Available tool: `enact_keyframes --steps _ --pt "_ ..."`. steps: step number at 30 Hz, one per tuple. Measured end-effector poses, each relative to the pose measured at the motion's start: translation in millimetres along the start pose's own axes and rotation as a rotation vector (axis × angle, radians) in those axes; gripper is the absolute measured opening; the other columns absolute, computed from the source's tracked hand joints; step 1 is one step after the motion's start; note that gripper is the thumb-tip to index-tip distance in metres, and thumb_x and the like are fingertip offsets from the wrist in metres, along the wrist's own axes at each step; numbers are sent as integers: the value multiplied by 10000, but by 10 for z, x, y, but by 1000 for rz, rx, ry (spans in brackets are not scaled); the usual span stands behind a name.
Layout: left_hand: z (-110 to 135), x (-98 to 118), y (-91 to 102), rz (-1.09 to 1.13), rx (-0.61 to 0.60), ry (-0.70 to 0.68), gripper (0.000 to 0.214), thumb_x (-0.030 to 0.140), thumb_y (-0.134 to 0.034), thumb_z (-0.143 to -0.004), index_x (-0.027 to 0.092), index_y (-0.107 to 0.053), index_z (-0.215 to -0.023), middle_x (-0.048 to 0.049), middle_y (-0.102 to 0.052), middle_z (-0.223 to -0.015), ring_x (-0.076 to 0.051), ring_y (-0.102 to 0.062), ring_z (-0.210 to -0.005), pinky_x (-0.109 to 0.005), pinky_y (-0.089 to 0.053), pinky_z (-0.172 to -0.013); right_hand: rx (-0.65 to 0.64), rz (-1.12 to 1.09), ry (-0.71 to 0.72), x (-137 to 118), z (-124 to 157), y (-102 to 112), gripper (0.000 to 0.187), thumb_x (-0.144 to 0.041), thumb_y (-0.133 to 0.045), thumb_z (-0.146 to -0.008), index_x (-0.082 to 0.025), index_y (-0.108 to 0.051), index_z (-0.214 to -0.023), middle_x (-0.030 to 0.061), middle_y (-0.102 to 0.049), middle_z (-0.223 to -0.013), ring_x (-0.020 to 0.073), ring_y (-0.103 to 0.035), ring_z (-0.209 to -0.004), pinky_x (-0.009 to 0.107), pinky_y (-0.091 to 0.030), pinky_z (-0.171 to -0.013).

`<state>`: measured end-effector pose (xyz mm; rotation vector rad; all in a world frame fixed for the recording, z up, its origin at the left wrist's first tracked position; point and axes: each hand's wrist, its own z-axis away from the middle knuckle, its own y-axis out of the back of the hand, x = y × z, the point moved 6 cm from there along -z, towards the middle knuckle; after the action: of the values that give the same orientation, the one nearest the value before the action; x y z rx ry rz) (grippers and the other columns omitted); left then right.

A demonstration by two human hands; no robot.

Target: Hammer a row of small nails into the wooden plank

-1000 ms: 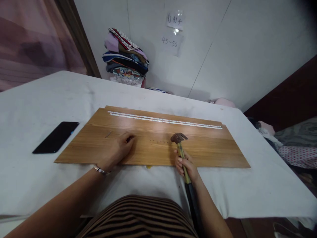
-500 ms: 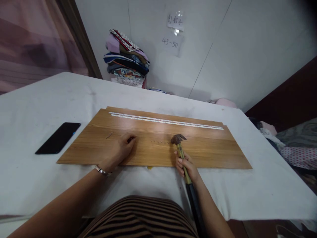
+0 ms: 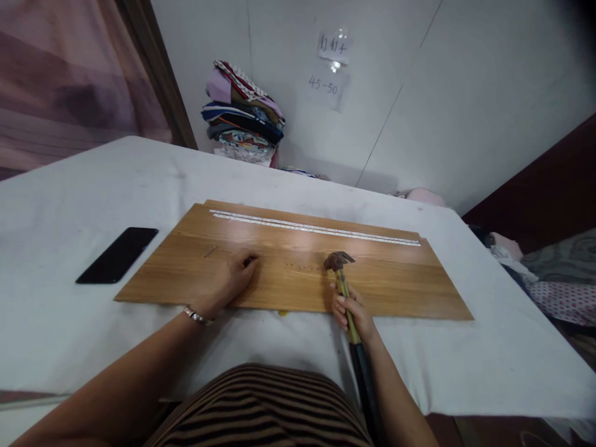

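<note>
My right hand (image 3: 352, 312) is wrapped around the handle of a claw hammer (image 3: 343, 282). The rusty hammer head hovers over or rests on the wooden board (image 3: 395, 282); which, I cannot tell. On the board's left half lies my left hand (image 3: 238, 273), fingers curled together, and whatever is between the fingertips is too small to make out. A couple of loose nails (image 3: 210, 251) lie on the board to the left of that hand. Between the two hands runs a short row of tiny nail heads (image 3: 304, 267).
Two white measuring strips (image 3: 316, 230) run along the board's far side. A black phone (image 3: 117, 256) lies left of the board on the white-covered table (image 3: 56, 205). Folded clothes (image 3: 244, 118) are stacked against the back wall, beneath handwritten paper signs (image 3: 325, 85).
The whole view has shifted slightly. Both hands and the hammer keep nearly the same places over the board.
</note>
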<state>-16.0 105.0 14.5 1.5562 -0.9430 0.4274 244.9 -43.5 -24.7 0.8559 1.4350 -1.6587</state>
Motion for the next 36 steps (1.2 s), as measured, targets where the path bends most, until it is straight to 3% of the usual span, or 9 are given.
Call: enact_keyframes --steps 15,25,36 --pt "25 -34 5 -10 19 10 252 343 -486 -792 197 -660 -901 -46 -712 -938 -200 -638 -870 -320 -519 -829 32 1 15 19 0 45 382 -342 -692 -769 -175 -558 -1085 -111 -417 -521 39 -293 -306 143 -237 -249" --pt "18 11 46 -23 23 11 261 394 -508 -798 189 -659 -856 -41 -697 -898 -186 -619 -820 -315 -511 -816 31 9 9 -121 43 -79 343 -313 -683 -761 -163 -563 -1045 -104 -435 -530 42 -333 -318 157 -260 -276" --pt "17 -30 52 -34 31 42 266 405 -530 -783 197 -659 -887 -38 -698 -879 -187 -623 -793 -318 -513 -779 33 -5 -3 -102 27 -100 362 -326 -696 -736 -168 -556 -1031 -117 -414 -507 41 -311 -310 157 -246 -272"
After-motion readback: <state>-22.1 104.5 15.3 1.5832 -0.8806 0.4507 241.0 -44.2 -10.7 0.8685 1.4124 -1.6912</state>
